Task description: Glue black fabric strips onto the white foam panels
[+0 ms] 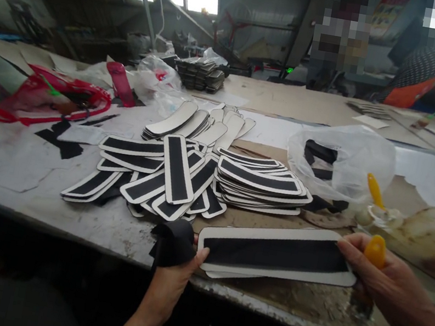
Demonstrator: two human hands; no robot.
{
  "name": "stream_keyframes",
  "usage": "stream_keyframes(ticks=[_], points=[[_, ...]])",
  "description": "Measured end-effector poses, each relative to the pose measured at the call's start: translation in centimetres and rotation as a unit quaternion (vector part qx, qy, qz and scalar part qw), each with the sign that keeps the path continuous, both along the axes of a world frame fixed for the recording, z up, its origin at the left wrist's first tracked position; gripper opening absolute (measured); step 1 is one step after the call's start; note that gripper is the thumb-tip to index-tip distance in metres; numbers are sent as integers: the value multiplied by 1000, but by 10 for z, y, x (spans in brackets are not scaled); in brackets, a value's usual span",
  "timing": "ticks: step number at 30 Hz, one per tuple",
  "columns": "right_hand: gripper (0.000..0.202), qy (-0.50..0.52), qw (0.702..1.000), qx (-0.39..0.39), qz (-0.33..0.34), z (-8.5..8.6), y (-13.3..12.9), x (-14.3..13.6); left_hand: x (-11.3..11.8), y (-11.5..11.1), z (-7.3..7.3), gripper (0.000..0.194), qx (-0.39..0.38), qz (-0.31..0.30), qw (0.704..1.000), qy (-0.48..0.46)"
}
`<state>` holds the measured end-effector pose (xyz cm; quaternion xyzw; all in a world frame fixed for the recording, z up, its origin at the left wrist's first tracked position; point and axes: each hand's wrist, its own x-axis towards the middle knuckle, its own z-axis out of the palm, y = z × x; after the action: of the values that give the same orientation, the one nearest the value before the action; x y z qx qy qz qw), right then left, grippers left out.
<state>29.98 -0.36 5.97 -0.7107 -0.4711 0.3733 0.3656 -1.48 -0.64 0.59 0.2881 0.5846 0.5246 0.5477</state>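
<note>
Hands at the desk's near edge: left hand grips black cloth, fingertips touching the black-and-white strip; right hand, clutching a yellow-handled brush, steadies its other end. No writing is legible.

Workshop: stained workbench, stacked cut pieces, bare roof.

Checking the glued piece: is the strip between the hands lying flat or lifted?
Flat: the white-edged black strip lies on the table, left hand and right hand at its ends.
</note>
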Motion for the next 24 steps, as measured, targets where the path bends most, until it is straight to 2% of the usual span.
stream_keyframes(ticks=[3,7,11,14,18,21,24], points=[[50,27,1000,-11,-7,-4,1,0,-5,0,7,53,-47,-24,997,-62],[51,-12,1000,-15,5,-4,3,-4,-6,-1,14,57,-71,-5,997,-37],[58,-97,995,-9,2,0,7,-11,-3,2,11,59,-73,30,997,-23],[55,-111,994,-1,1,1,8,-15,-2,4,7,52,-65,52,996,-32],[47,-46,998,27,28,-2,7,-20,-2,8,3,49,-61,90,994,5],[49,34,998,26,39,-4,6,-22,-1,11,1,58,-46,79,995,36],[53,85,995,20,49,-4,2,-23,0,14,0,54,-51,79,995,46]])
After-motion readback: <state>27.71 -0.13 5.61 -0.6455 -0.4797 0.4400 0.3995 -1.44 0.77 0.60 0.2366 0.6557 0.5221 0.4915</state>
